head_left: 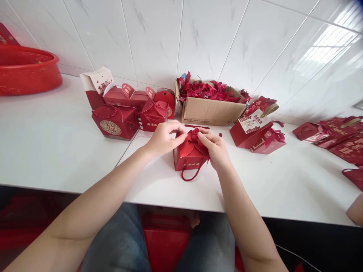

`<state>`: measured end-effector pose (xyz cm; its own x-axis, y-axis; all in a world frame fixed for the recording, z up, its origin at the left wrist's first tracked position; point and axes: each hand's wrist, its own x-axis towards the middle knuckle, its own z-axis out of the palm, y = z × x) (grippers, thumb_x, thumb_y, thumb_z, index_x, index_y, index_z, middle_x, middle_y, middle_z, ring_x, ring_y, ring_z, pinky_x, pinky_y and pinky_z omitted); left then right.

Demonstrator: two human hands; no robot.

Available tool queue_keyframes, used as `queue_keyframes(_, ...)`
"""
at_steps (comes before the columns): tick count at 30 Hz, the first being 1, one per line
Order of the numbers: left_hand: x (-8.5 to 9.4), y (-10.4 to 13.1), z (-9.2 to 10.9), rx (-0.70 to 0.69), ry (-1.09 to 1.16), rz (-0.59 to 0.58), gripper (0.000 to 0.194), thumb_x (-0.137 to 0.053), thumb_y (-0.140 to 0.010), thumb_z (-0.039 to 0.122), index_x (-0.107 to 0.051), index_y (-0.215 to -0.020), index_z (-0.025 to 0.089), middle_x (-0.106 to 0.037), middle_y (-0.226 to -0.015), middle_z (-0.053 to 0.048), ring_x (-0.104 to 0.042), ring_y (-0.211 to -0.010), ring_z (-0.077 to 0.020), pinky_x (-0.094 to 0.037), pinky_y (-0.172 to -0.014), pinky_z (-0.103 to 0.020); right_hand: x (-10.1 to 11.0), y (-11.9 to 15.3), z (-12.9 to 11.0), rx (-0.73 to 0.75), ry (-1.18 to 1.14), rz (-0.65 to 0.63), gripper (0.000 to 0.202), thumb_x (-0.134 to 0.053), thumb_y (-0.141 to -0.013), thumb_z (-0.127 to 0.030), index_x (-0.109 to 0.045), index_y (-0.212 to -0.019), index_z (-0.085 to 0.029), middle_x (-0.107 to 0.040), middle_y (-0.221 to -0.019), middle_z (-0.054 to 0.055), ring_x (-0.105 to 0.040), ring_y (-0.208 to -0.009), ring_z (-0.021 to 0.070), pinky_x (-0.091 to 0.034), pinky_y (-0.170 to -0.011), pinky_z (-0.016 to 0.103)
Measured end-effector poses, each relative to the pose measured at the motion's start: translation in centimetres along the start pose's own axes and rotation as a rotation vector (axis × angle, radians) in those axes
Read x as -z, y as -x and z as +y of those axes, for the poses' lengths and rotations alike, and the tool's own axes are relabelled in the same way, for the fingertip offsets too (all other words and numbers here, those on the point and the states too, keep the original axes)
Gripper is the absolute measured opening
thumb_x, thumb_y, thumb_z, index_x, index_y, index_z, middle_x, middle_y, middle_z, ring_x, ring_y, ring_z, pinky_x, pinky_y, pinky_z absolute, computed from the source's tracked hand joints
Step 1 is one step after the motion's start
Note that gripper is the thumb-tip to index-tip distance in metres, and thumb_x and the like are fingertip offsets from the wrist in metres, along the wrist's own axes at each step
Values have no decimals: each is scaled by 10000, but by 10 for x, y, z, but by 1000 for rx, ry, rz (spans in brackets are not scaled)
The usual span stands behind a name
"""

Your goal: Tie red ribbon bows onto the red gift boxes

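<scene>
A small red gift box (191, 160) with gold lettering stands on the white table in front of me, a twisted red rope handle hanging down its near side. On its top sits a red ribbon bow (193, 135). My left hand (167, 138) is at the upper left of the box, thumb and fingertips pinched together beside the bow; whatever lies between them is too small to tell. At the bow's right side, my right hand (214, 147) has its thumb and fingers closed on the ribbon.
Behind the box, a cardboard box (212, 111) holds red ribbons. Red gift boxes (120, 117) stand at the left, more gift boxes (251, 130) at the right. A red basket (31, 77) sits far left. Another person's arm (356, 210) shows at the right edge.
</scene>
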<state>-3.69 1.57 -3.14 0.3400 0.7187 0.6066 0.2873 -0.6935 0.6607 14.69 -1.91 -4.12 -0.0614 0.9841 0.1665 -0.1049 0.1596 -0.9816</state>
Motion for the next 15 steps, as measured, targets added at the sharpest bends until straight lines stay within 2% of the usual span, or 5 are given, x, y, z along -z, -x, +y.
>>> queue_keyframes(4,0,0,1,-28,-34,-77,89,-655,-784,241,-669,-742,163,-679,-812,-38,-642,-792,-165,-515,-762,-296,0,0,0,21,39,-6,241,-689,-784,-465,-762,-740,-239,-591,-1254,52,-557,-1189,248,-482,-943,358)
queue_keyframes(11,-5,1,-1,-38,-60,-90,86,-620,-837,239,-647,-794,168,-653,-843,-33,-618,-790,-150,-501,-760,-295,-2,1,-2,93,147,-17,332,-586,-854,-519,-760,-788,-244,-619,-1233,45,-543,-1215,238,-426,-1021,374)
queue_keyframes(15,1,-1,-6,-20,-84,-113,95,-636,-835,258,-679,-807,177,-639,-863,-38,-607,-842,-168,-485,-812,-323,-2,1,-6,139,254,-64,434,-475,-900,-574,-764,-827,-257,-667,-1097,33,-589,-1101,224,-442,-957,372)
